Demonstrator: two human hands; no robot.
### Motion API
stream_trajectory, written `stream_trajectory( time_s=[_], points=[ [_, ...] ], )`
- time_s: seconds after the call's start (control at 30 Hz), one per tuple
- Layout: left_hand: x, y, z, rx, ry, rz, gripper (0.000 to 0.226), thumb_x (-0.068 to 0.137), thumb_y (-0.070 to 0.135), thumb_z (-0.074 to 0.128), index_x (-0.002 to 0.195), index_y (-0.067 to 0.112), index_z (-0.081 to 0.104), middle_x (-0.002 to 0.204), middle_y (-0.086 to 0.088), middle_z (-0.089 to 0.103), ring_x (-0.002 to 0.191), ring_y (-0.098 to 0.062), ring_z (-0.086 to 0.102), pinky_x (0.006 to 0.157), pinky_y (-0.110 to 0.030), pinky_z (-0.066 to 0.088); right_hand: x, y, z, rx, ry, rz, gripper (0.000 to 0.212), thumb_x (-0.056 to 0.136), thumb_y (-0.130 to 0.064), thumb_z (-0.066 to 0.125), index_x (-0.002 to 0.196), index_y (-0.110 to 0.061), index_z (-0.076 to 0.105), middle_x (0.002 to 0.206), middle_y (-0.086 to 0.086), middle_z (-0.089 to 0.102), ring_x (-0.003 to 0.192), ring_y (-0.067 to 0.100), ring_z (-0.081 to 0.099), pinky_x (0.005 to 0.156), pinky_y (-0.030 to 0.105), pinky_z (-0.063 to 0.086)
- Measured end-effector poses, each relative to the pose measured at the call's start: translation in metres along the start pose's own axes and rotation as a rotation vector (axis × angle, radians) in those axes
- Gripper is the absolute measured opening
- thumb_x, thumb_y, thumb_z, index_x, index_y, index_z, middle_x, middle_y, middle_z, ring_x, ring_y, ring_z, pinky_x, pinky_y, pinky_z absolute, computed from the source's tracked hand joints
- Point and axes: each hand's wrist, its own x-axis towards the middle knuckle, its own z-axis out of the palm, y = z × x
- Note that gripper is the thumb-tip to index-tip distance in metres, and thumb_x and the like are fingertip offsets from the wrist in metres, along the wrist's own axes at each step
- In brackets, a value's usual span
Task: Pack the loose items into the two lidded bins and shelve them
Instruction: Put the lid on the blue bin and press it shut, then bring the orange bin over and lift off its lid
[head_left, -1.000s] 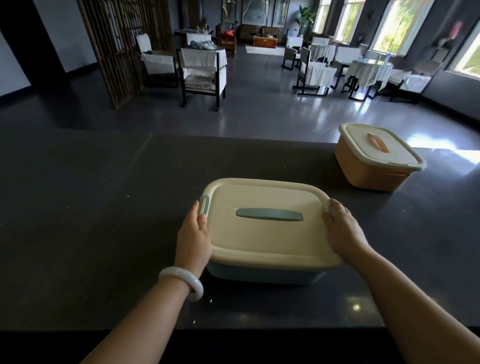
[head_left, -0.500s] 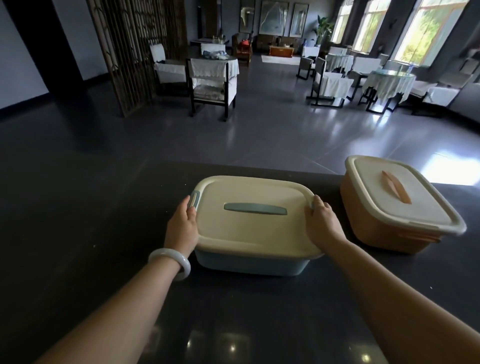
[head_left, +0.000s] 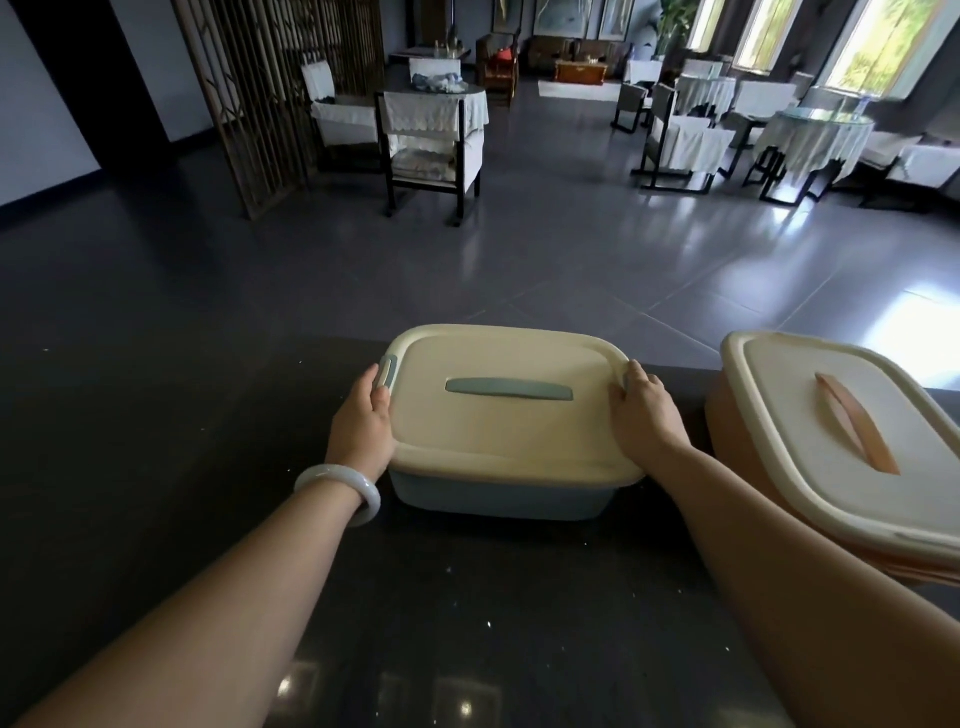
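A pale blue bin (head_left: 498, 499) with a cream lid and a blue-grey lid handle sits near the far edge of the dark counter (head_left: 156, 493). My left hand (head_left: 361, 428) grips its left side at the latch, with the thumb on the lid's edge. My right hand (head_left: 644, 415) grips the right side the same way. An orange bin (head_left: 737, 447) with a cream lid and an orange handle stands just to the right, with a small gap between the two. Both lids are on, so the contents are hidden.
Past the counter's far edge lies a glossy tiled floor (head_left: 571, 260). A wooden lattice screen (head_left: 270, 93) stands far left. Chairs and cloth-covered tables (head_left: 810, 140) fill the back of the room. My left wrist wears a white bangle (head_left: 340, 488).
Held at both sides, the blue bin has slid away across the counter to its far edge. The orange bin now appears closer, on the right beside it. My view has come forward.
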Motion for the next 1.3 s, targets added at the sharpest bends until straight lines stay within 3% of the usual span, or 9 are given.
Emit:
stream_trajectory(
  time_s=[0.2,0.33,0.4,0.6,0.8,0.87,1.0,1.13,1.3],
  points=[
    [0.002,-0.003,0.001,-0.013,-0.011,0.008,0.046,0.105,0.033,0.031,0.15,0.024,0.033,0.147,-0.004,0.045,0.13,-0.024,0.047,0.09,-0.026,0.033,0.002,0.001,0.001,-0.027,0.016,-0.014,0.041,0.102,-0.027,0.034,0.139,-0.01,0.037,0.129,0.018,0.05,0.109,0.036,0.053,0.081,0.035,0.04],
    [0.001,0.001,-0.005,0.096,-0.095,0.036,0.048,0.105,0.032,0.029,0.152,0.021,0.028,0.147,-0.01,0.044,0.128,-0.029,0.049,0.099,-0.038,0.039,-0.011,-0.002,-0.008,-0.101,-0.075,0.036,0.054,0.102,-0.033,0.03,0.152,-0.019,0.015,0.148,0.011,0.035,0.125,0.033,0.046,0.095,0.039,0.039],
    [-0.001,0.005,-0.009,0.181,-0.109,0.068,0.048,0.105,0.03,0.03,0.151,0.016,0.028,0.148,-0.011,0.043,0.13,-0.03,0.046,0.102,-0.04,0.038,-0.024,0.002,-0.016,-0.127,-0.084,-0.003,0.057,0.101,-0.036,0.037,0.152,-0.02,0.019,0.151,0.008,0.033,0.13,0.031,0.041,0.1,0.04,0.037],
    [-0.037,0.034,-0.004,0.489,-0.047,0.658,0.041,0.098,0.018,0.049,0.137,0.007,0.052,0.142,-0.011,0.048,0.131,-0.027,0.045,0.111,-0.043,0.034,-0.062,0.03,-0.044,-0.225,-0.09,-0.085,0.057,0.099,-0.04,0.044,0.149,-0.015,0.029,0.154,0.008,0.031,0.139,0.028,0.031,0.111,0.038,0.027],
    [-0.095,0.095,0.053,0.42,-0.283,0.883,0.041,0.099,0.029,0.05,0.136,0.012,0.053,0.133,-0.003,0.055,0.12,-0.02,0.052,0.104,-0.036,0.041,-0.078,0.069,-0.093,-0.295,-0.05,-0.136,0.054,0.098,-0.041,0.046,0.143,-0.012,0.037,0.148,0.009,0.038,0.136,0.028,0.035,0.11,0.039,0.029],
    [-0.111,0.112,0.077,0.435,-0.326,0.903,0.04,0.098,0.03,0.05,0.135,0.013,0.054,0.131,-0.003,0.057,0.118,-0.02,0.053,0.102,-0.036,0.043,-0.078,0.088,-0.112,-0.294,-0.026,-0.171,0.049,0.098,-0.038,0.048,0.139,-0.012,0.042,0.144,0.009,0.042,0.134,0.03,0.035,0.108,0.039,0.029],
    [-0.142,0.138,0.13,0.516,-0.368,0.892,0.041,0.099,0.032,0.049,0.136,0.015,0.052,0.133,-0.002,0.055,0.12,-0.02,0.053,0.102,-0.035,0.044,-0.074,0.136,-0.149,-0.314,-0.008,-0.225,0.054,0.098,-0.035,0.049,0.145,-0.012,0.036,0.154,0.01,0.029,0.147,0.029,0.012,0.115,0.042,0.019],
    [-0.168,0.163,0.181,0.672,-0.393,0.828,0.045,0.1,0.036,0.046,0.139,0.015,0.048,0.135,-0.005,0.052,0.123,-0.023,0.049,0.103,-0.037,0.04,-0.064,0.195,-0.188,-0.342,-0.037,-0.204,0.055,0.098,-0.041,0.048,0.145,-0.015,0.036,0.148,0.006,0.037,0.133,0.029,0.034,0.108,0.04,0.031],
    [-0.185,0.188,0.224,0.744,-0.385,0.626,0.049,0.099,0.044,0.043,0.133,0.01,0.048,0.133,-0.008,0.049,0.122,-0.028,0.049,0.1,-0.043,0.043,-0.043,0.241,-0.212,-0.393,-0.068,-0.159,0.059,0.098,-0.047,0.043,0.146,-0.017,0.03,0.15,0.006,0.033,0.134,0.033,0.034,0.105,0.047,0.036]
  ],
)
